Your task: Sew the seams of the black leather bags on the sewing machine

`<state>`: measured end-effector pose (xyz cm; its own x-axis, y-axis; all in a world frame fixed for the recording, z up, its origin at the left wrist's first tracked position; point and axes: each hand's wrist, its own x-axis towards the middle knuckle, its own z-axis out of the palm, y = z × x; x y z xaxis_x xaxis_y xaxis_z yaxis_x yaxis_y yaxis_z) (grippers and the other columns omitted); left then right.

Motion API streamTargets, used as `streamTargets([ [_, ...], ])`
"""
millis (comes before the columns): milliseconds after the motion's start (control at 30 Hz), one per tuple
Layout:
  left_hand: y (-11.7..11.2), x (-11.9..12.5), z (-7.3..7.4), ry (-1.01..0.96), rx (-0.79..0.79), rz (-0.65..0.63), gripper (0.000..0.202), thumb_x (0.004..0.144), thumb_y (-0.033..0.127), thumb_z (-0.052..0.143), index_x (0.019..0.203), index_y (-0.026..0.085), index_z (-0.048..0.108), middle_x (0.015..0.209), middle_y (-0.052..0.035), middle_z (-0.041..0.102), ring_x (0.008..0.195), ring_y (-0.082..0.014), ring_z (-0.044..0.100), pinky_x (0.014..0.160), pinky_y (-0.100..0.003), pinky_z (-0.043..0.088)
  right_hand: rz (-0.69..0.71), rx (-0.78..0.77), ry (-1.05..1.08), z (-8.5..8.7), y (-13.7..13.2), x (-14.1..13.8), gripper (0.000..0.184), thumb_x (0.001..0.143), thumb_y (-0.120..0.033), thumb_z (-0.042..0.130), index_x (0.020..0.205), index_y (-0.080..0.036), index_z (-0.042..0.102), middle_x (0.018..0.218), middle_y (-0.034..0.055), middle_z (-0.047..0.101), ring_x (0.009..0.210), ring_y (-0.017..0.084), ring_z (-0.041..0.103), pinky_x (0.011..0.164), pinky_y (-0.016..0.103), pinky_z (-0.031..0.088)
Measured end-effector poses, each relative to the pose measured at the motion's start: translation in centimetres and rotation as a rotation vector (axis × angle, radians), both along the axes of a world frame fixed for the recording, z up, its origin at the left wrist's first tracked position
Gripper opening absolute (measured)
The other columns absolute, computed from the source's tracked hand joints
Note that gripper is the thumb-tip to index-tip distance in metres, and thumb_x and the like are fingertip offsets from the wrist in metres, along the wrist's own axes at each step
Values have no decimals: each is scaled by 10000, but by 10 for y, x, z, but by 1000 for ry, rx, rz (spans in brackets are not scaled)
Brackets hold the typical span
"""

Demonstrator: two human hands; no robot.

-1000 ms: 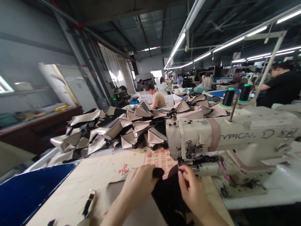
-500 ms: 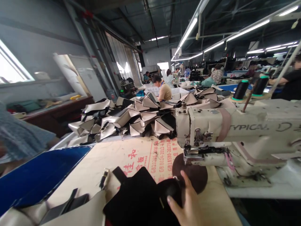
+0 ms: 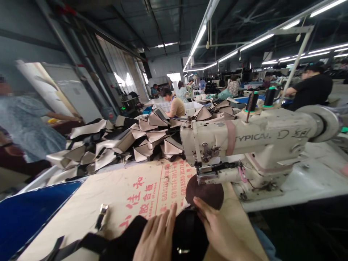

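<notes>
A black leather-like bag piece [image 3: 190, 229] with a small metal fitting lies at the front of the plywood board [image 3: 114, 192]. My left hand [image 3: 157, 233] rests on it, fingers stretched out flat. My right hand [image 3: 220, 230] grips its right edge, thumb and fingers closed on it. Just beyond my right fingertips lies a dark brown round disc [image 3: 205, 192], under the sewing machine's arm [image 3: 214, 177]. To the left, a black strap with a metal buckle [image 3: 102, 214] lies on the board. The piece's lower part runs out of view.
A heap of beige and black bag pieces [image 3: 152, 136] lies behind the board. The sewing machine [image 3: 244, 137] with black thread cones [image 3: 252, 101] stands at right. A blue-lined bin [image 3: 35, 214] is at left. One person [image 3: 24, 116] is close by at left; others work farther back.
My left hand has come into view and lies on the black bag piece. My right hand now grips the piece's edge. The view has turned right, showing more of the sewing machine.
</notes>
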<state>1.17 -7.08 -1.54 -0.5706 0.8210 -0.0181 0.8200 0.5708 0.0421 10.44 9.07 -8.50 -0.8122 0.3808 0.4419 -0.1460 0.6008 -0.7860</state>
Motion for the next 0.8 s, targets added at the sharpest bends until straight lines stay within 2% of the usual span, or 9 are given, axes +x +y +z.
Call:
streamTargets([
  [100,25,-14,17,37,-107,37,446,794,92,283,1109,194,583,940,-82,679,847,-245,637,763,-397,454,152,31,-20,26,34,0,410,890,-153,380,1294,-205,432,1286,44,485,1210,158,428,1024,365,376],
  [233,47,-23,19,-170,-95,18,343,869,293,323,800,211,649,746,-49,682,701,-224,644,582,-282,407,254,5,-112,30,67,-1,332,899,-217,410,1213,-218,521,1196,30,566,1126,162,516,984,363,418],
  [300,59,-34,14,-297,3,45,455,882,439,296,711,209,649,628,-24,654,625,-188,624,567,-253,391,247,-8,-138,25,71,-2,321,897,-223,418,1195,-212,536,1182,33,576,1117,171,524,980,365,419],
  [400,86,-61,-3,-316,240,157,453,885,454,271,1038,206,617,627,3,630,588,-149,589,575,-230,398,171,-48,-148,20,67,-4,323,894,-207,412,1191,-199,537,1173,50,581,1097,187,540,954,360,438],
  [500,120,-88,-26,-331,283,113,455,838,393,401,1234,187,493,662,19,627,616,-137,584,574,-214,404,113,-66,-163,17,61,-8,315,884,-191,411,1165,-192,554,1144,55,599,1064,195,562,927,351,459],
  [600,147,-113,-46,-364,232,78,314,807,372,449,904,171,670,577,19,604,576,-135,579,535,-210,394,107,-57,-171,13,62,-12,311,880,-190,409,1152,-191,560,1139,51,601,1067,190,561,935,345,455],
  [667,159,-129,-53,-338,225,152,335,815,345,426,680,143,657,498,1,568,516,-141,565,505,-222,387,105,-61,-175,9,64,-13,316,882,-193,399,1154,-185,559,1149,55,595,1072,185,557,942,338,450],
  [733,166,-141,-55,-303,245,222,304,811,281,422,646,129,628,528,-29,593,543,-156,585,531,-237,409,104,-80,-204,7,66,-14,321,883,-201,397,1160,-177,558,1170,58,582,1088,177,546,959,321,435],
  [800,166,-144,-51,-267,288,247,213,794,223,442,739,126,623,701,-73,657,696,-184,622,626,-262,444,98,-93,-240,5,66,-15,326,885,-209,396,1165,-171,558,1185,59,572,1103,170,534,979,304,416],
])
